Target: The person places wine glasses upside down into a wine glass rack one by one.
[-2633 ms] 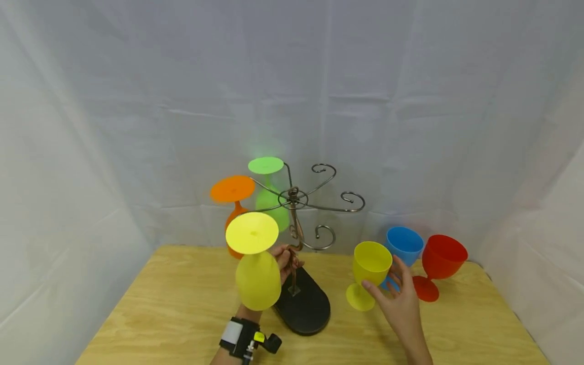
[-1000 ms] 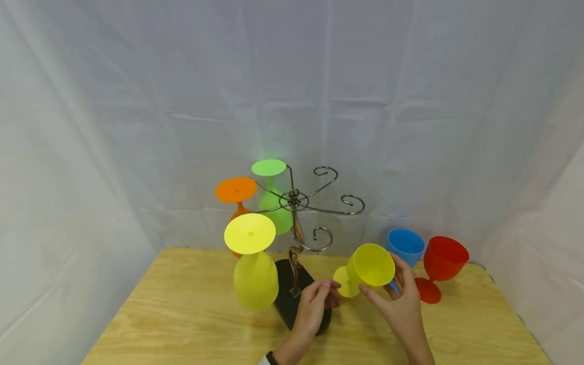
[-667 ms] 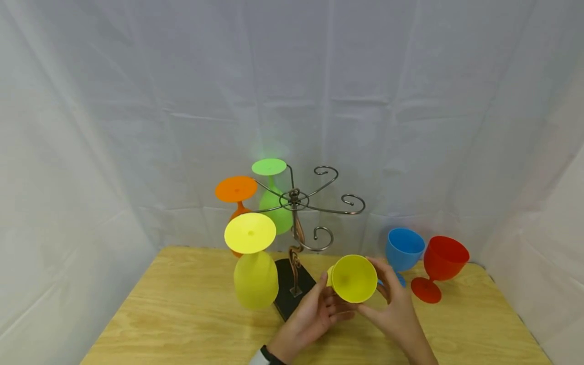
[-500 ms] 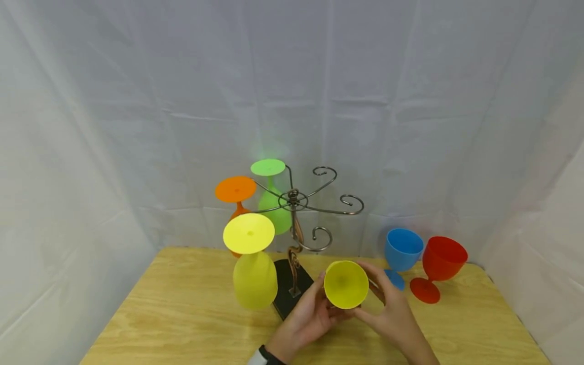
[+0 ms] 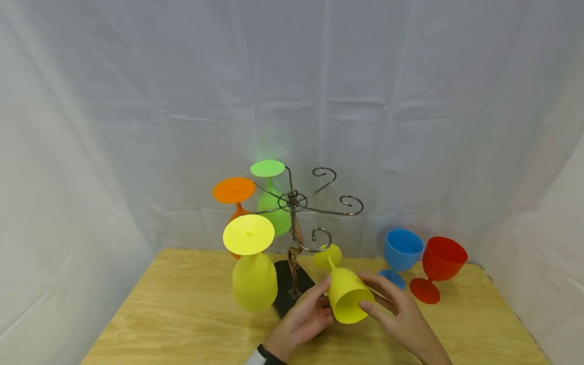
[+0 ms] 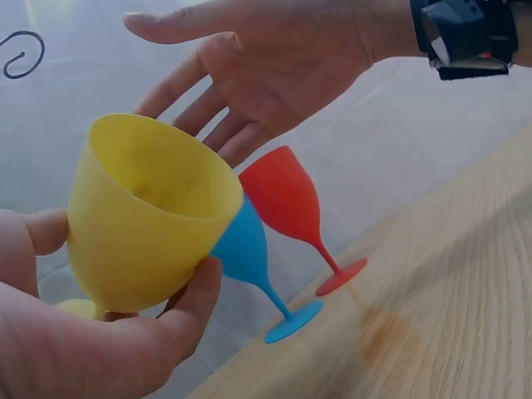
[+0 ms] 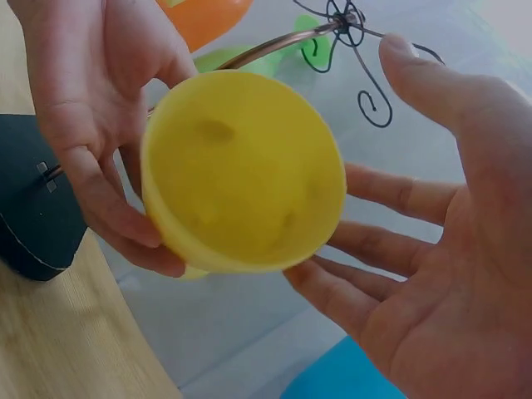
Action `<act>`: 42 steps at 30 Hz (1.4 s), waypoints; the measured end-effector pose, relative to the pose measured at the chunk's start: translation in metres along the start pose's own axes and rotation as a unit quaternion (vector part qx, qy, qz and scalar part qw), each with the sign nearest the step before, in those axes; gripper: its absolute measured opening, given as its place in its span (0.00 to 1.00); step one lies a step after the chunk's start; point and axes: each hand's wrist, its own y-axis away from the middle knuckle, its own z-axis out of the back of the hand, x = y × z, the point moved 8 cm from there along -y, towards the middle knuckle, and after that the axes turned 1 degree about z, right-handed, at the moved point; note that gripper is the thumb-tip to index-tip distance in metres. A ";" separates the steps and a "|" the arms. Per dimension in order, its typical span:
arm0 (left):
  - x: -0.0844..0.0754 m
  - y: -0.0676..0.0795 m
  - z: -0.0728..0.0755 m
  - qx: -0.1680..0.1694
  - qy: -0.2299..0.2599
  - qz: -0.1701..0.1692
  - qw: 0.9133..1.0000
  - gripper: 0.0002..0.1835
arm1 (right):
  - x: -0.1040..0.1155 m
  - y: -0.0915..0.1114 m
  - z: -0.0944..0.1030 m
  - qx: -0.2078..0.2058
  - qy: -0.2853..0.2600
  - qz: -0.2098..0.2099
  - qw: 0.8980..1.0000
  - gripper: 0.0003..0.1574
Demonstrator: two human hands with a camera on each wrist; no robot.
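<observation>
A yellow goblet (image 5: 343,288) is tilted in the air above the table, its mouth facing me and its foot pointing away. My left hand (image 5: 304,318) holds its bowl from the left, thumb on one side and fingers on the other, as the left wrist view shows. On the bowl's other side is my right hand (image 5: 398,315), thumb raised and fingers extended; in the right wrist view its fingertips (image 7: 386,187) reach the bowl's side. Just behind stands a metal stemware rack (image 5: 293,203) with curled arms and a black base (image 5: 284,291).
A second yellow goblet (image 5: 254,281), an orange one (image 5: 234,190) and a green one (image 5: 267,168) hang upside down on the rack's left arms. Blue (image 5: 403,251) and red (image 5: 442,258) goblets stand upright at the right of the wooden table (image 5: 173,309). White cloth surrounds it.
My left hand has left the rack's post and taken hold of the yellow goblet. The goblet has moved left and tipped from upright, mouth towards me. My right hand has loosened its grip.
</observation>
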 end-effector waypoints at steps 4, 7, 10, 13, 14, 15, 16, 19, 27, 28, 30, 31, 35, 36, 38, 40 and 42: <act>-0.006 0.000 0.001 0.000 -0.042 -0.014 0.999 0.34 | -0.008 -0.001 0.000 -0.008 -0.025 -0.038 0.999 0.30; -0.010 0.002 0.003 -0.020 -0.071 -0.020 0.997 0.40 | -0.015 -0.004 0.000 -0.018 -0.025 -0.070 0.997 0.31; -0.015 0.003 0.003 -0.032 -0.103 -0.033 0.994 0.40 | -0.020 -0.005 0.000 -0.026 -0.018 -0.088 0.996 0.32; -0.019 0.003 0.001 -0.032 -0.138 -0.051 0.989 0.38 | -0.023 -0.006 0.000 -0.027 -0.019 -0.097 0.995 0.34; -0.020 0.003 0.000 -0.032 -0.151 -0.057 0.986 0.37 | -0.024 -0.006 -0.001 -0.027 -0.020 -0.102 0.994 0.35; -0.022 0.004 0.000 -0.034 -0.162 -0.064 0.984 0.37 | -0.025 -0.006 -0.001 -0.024 -0.019 -0.102 0.994 0.36; -0.023 0.004 0.000 -0.035 -0.172 -0.068 0.982 0.37 | -0.026 -0.006 -0.002 -0.023 -0.020 -0.107 0.994 0.36; -0.026 0.004 -0.002 -0.042 -0.202 -0.082 0.975 0.36 | -0.031 -0.006 -0.004 -0.015 -0.007 -0.118 0.993 0.40; -0.033 0.008 -0.018 0.014 -0.298 -0.160 0.941 0.32 | -0.042 -0.007 -0.009 0.015 0.051 -0.134 0.990 0.50; -0.033 0.008 -0.020 0.024 -0.307 -0.170 0.936 0.31 | -0.043 -0.008 -0.010 0.019 0.051 -0.131 0.990 0.51; -0.034 0.008 -0.023 0.041 -0.318 -0.185 0.929 0.31 | -0.044 -0.007 -0.010 0.024 0.047 -0.125 0.991 0.52; -0.034 0.008 -0.024 0.048 -0.320 -0.190 0.927 0.31 | -0.044 -0.007 -0.010 0.026 0.045 -0.123 0.991 0.52; -0.034 0.009 -0.026 0.059 -0.328 -0.204 0.921 0.31 | -0.045 -0.007 -0.009 0.023 0.046 -0.123 0.991 0.54; -0.035 0.009 -0.026 0.059 -0.328 -0.206 0.920 0.31 | -0.045 -0.007 -0.008 0.020 0.048 -0.126 0.991 0.54; -0.036 0.010 -0.026 0.054 -0.321 -0.214 0.921 0.29 | -0.045 -0.007 -0.006 0.013 0.056 -0.130 0.990 0.54; -0.038 0.011 -0.025 0.037 -0.319 -0.223 0.920 0.26 | -0.045 -0.006 -0.004 0.003 0.059 -0.131 0.990 0.54; -0.042 0.012 -0.022 0.005 -0.342 -0.235 0.910 0.19 | -0.044 -0.007 -0.001 -0.004 0.056 -0.121 0.991 0.53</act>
